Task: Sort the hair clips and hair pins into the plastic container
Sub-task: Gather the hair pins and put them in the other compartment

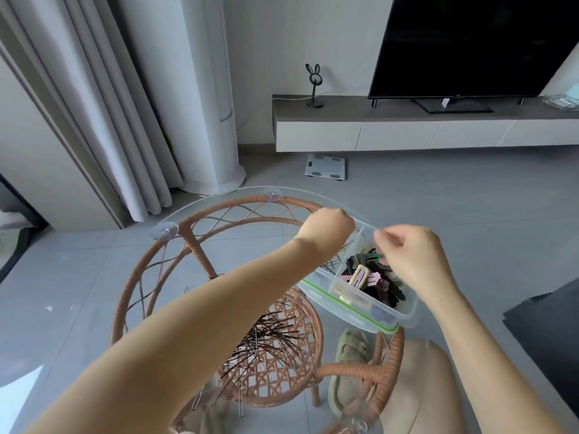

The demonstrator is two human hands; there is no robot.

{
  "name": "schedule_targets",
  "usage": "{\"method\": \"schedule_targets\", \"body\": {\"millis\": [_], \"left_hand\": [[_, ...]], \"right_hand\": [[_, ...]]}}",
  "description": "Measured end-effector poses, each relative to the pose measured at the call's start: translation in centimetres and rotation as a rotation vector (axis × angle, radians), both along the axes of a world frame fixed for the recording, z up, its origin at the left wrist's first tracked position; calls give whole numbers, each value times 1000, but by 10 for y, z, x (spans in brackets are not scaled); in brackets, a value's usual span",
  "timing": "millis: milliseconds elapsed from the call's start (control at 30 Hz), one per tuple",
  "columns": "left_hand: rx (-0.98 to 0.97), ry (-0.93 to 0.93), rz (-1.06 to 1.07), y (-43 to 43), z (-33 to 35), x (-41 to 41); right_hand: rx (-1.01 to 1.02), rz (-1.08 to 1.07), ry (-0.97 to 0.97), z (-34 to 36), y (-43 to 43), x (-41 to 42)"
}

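A clear plastic container (363,311) with a green seal and a divider stands on the right of the round glass table top (219,195). Its right compartment holds several hair clips (372,278) in black, pink, cream and green. Thin dark hair pins (329,264) lie in its left compartment. My left hand (326,231) hovers over that left compartment with fingers curled downward; what it holds is hidden. My right hand (410,255) is above the clips, pinching a green hair clip (374,255). A loose pile of black hair pins (266,343) lies on the glass near the table's middle.
The glass rests on a rattan frame (188,233) with suction cups. A green slipper (347,364) shows through the glass at the lower right. Beyond are a curtain (103,120), a white column unit (200,89), a floor scale (326,167) and a TV console (407,126).
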State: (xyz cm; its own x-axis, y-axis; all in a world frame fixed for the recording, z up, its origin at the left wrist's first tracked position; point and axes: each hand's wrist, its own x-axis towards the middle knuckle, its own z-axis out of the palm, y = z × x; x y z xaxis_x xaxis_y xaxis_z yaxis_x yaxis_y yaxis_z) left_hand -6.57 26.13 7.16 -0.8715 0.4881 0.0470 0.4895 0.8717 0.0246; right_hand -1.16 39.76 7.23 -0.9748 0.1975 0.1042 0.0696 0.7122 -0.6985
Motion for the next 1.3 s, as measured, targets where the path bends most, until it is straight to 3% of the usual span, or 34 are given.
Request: {"method": "schedule_targets", "body": {"millis": [133, 267, 400, 533, 633, 733, 800, 967, 1133, 1233, 1300], "left_hand": [[-87, -195, 80, 2, -21, -10], [-15, -341, 48, -7, -18, -13], [267, -247, 60, -27, 9, 0], [453, -122, 138, -70, 13, 21], [488, -60, 255, -109, -3, 43], [454, -52, 352, -146, -33, 63], [367, -94, 405, -169, -54, 74], [331, -218, 489, -193, -97, 91], [475, -240, 336, -176, -107, 96], [631, -297, 251, -166, -99, 104], [738, -238, 296, -170, -96, 112]], "right_hand": [[0, 45, -3, -6, -1, 7], [26, 81, 28, -10, -11, 15], [30, 151, 125, -4, -31, 41], [80, 481, 55, -20, -72, 83], [294, 588, -15, -55, -95, 82], [586, 547, -104, -89, -108, 70], [656, 515, -96, -103, -116, 69], [587, 520, -109, -104, -136, 81], [222, 682, -49, -88, -138, 98], [165, 530, 138, -81, -134, 85], [143, 434, 201, -80, -135, 65]]}}
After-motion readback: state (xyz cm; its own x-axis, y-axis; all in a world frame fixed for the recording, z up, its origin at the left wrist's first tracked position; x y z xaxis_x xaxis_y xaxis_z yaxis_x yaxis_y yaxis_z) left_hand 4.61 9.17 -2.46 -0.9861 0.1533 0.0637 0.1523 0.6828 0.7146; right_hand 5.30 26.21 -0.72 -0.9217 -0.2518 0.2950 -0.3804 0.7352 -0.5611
